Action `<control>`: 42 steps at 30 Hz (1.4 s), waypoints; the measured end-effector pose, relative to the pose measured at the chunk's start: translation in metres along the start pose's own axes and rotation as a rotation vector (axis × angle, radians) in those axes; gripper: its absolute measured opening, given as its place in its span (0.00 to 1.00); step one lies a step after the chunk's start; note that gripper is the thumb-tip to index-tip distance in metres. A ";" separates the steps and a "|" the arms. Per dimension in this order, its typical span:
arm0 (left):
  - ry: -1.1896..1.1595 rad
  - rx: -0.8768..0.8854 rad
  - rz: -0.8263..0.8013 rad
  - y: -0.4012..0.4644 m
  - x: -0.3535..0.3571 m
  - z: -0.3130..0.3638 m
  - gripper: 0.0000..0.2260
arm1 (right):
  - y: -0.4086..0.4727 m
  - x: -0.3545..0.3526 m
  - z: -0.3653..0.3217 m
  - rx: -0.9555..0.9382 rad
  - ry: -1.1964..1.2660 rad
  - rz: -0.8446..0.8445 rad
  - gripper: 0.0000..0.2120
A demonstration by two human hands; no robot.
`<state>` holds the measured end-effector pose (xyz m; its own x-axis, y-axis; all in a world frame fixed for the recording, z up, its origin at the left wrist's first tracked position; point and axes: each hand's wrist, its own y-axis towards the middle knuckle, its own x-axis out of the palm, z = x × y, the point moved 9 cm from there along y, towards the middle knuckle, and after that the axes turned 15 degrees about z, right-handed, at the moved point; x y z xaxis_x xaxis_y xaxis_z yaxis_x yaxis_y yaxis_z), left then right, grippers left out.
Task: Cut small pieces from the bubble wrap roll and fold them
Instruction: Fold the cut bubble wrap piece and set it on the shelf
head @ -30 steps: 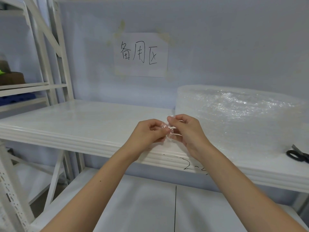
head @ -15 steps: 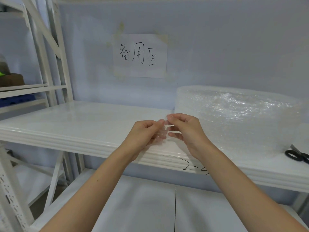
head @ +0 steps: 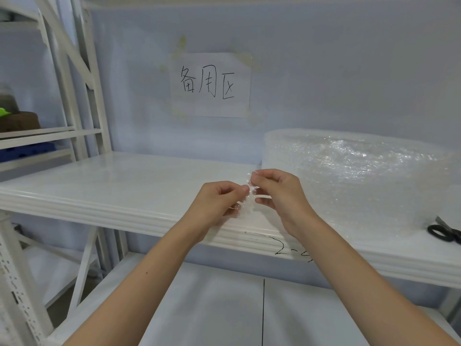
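Where both hands meet above the shelf's front edge, the scene reads as follows.
Bubble wrap piece (head: 245,196): small, clear and crumpled, held in the air between the two hands, over the front part of the white shelf (head: 124,186).
Left hand (head: 219,201): fingers curled, thumb and fingertips pinching the left side of the piece.
Right hand (head: 277,193): fingers bent, thumb and forefinger pinching the upper right edge of the piece.
Bubble wrap roll (head: 349,178): large, resting on the shelf just behind and to the right of the right hand.
Scissors (head: 444,232): black-handled, lying on the shelf at the right edge, beside the roll.
Paper sign (head: 210,84): handwritten, taped to the wall behind.
Lower shelf (head: 224,308): white, below the forearms.
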<state>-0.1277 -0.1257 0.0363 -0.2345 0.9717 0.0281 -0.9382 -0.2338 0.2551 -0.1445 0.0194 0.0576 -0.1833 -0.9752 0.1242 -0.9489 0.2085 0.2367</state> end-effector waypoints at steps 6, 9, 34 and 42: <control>-0.004 0.015 -0.016 0.003 -0.001 -0.002 0.07 | 0.000 0.001 -0.001 0.001 0.014 -0.007 0.06; -0.022 0.009 -0.025 0.003 0.000 -0.003 0.07 | 0.000 0.002 -0.001 0.009 0.022 -0.020 0.07; 0.303 0.107 0.233 0.039 -0.054 0.005 0.03 | 0.003 0.011 0.003 -0.156 -0.206 -0.079 0.24; 0.766 0.126 0.335 0.068 -0.093 -0.010 0.08 | -0.007 0.007 -0.008 -0.263 -0.312 -0.083 0.17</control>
<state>-0.1723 -0.2326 0.0412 -0.6455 0.5498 -0.5302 -0.7637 -0.4560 0.4570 -0.1365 0.0113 0.0648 -0.2166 -0.9567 -0.1943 -0.8730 0.1007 0.4771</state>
